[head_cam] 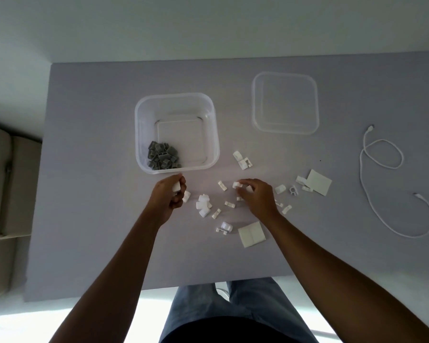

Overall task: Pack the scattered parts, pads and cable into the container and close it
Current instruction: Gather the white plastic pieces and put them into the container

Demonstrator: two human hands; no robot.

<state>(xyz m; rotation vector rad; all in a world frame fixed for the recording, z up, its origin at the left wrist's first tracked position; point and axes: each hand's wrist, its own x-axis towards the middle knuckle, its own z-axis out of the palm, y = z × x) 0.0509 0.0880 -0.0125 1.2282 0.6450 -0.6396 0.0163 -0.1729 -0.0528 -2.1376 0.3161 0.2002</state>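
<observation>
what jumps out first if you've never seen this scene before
Two bare hands work over a scatter of small white parts at the middle of the grey table: the left hand grips one, the right hand pinches another. Just beyond them stands the open clear container, a heap of grey pieces in its near left corner. Its lid lies apart to the right, the white cable looped further right.

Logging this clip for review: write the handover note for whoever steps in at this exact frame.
Left hand grips a white part by the container's near rim.
Right hand pinches a white part among the scatter.
Done: grey parts lie in the open container.
Left: loose white parts, both pads and the cable on the table, then the lid, lying right of the container.
</observation>
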